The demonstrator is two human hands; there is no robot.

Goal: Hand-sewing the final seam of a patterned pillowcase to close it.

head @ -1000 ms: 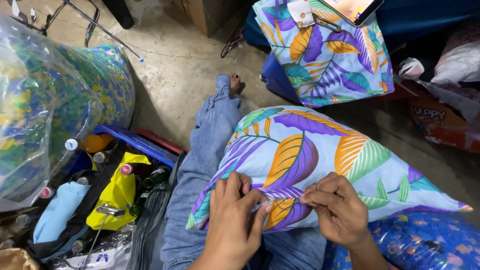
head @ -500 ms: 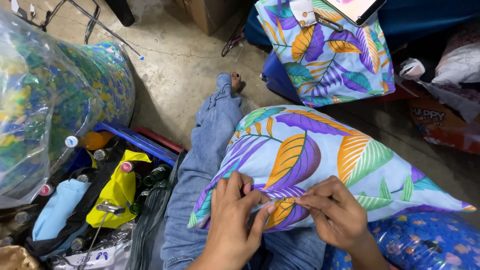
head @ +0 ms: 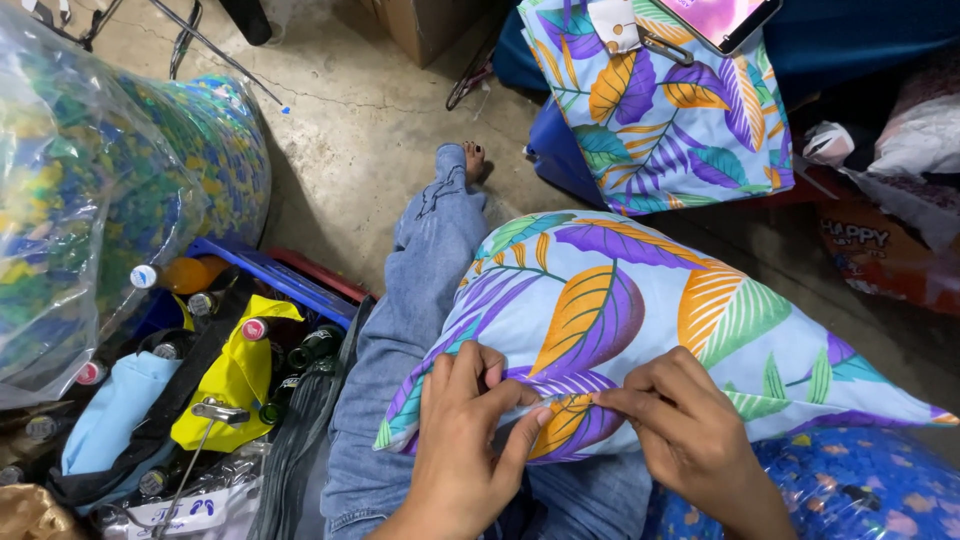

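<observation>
Pillow [head: 640, 330] rests on lap for support. Left hand [head: 465, 430] pinches seam edge closed; right hand [head: 680, 430] pinches same edge opposite, keeping fabric taut.

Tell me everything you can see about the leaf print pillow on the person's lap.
The leaf print pillow is plump and stuffed, in a smooth pale blue fabric cover printed with big purple, orange and green leaves. It lies across the person's lap, over the jeans leg, with one corner pointing right. The left hand and right hand pinch its near edge between fingertips, close together. Its right end rests against a clear plastic bag of blue flowered fabric.
</observation>
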